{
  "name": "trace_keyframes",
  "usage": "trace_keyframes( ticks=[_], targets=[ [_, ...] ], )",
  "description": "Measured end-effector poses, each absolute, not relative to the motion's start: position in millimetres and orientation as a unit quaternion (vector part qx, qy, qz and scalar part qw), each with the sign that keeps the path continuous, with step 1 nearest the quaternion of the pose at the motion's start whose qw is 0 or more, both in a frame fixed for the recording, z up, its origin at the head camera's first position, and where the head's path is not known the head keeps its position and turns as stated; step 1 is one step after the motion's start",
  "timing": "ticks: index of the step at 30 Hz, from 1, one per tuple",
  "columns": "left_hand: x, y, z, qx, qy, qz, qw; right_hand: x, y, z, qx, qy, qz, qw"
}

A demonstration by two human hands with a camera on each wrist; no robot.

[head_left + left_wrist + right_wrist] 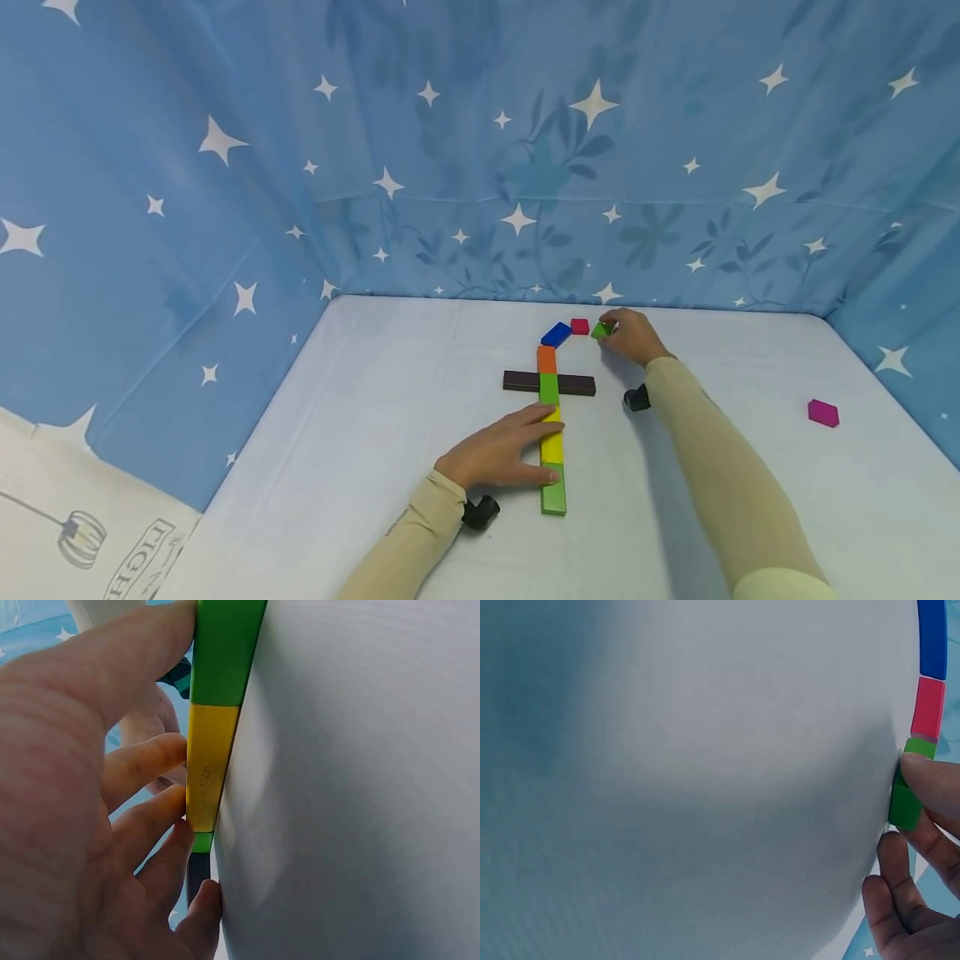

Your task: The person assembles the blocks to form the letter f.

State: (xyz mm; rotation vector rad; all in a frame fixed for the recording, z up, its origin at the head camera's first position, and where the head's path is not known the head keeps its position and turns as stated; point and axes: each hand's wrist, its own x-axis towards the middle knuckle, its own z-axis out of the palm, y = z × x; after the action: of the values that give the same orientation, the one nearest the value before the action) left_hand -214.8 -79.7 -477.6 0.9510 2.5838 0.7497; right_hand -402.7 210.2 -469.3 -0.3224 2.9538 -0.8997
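A line of toy blocks runs across the white table: a green block nearest, then yellow, green and orange. Dark bars stick out on both sides of the upper green block. From the orange one the line bends right through a blue block to a pinkish-red block. My left hand rests its spread fingers and thumb along the yellow and near green blocks. Just right of the pinkish-red block, my right hand pinches a small green block between thumb and fingers.
A magenta block lies apart on the right of the table. Blue star-patterned cloth hangs behind and at both sides. A small black device sits at the left wrist, another at the right.
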Motion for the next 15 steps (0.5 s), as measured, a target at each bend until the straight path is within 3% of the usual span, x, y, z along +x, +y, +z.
trace_keyframes(
  ticks=[15],
  targets=[
    [-216.5,-80.5,-479.1,0.338,0.897,0.251,0.133,-406.0,208.0,-468.2,-0.098,0.953,-0.284,0.026]
  ],
)
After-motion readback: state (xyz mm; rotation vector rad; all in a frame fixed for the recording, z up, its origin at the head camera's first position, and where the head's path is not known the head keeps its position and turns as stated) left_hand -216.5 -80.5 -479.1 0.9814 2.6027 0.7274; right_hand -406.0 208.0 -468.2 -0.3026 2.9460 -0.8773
